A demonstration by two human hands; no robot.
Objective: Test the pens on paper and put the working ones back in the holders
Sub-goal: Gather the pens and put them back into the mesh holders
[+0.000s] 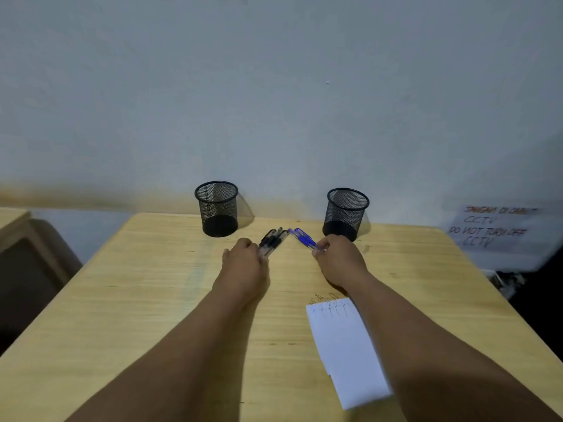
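Note:
Two black mesh pen holders stand at the table's far edge, the left holder [217,208] and the right holder [346,213]; both look empty. My left hand [243,266] grips a bunch of black-capped pens [273,238] that point up and to the right. A bunch of blue-capped pens [303,238] is pinched in my right hand [339,260], just in front of the right holder. The two bunches nearly meet at their tips between the holders. A white sheet of paper [347,351] lies near my right forearm, with pen scribbles along its top edge.
The wooden table [137,300] stands against a pale wall. A white handwritten CCTV notice [493,226] hangs at the right beyond the table. Another piece of wooden furniture [18,226] stands at the far left. Dark floor lies past the table's right edge.

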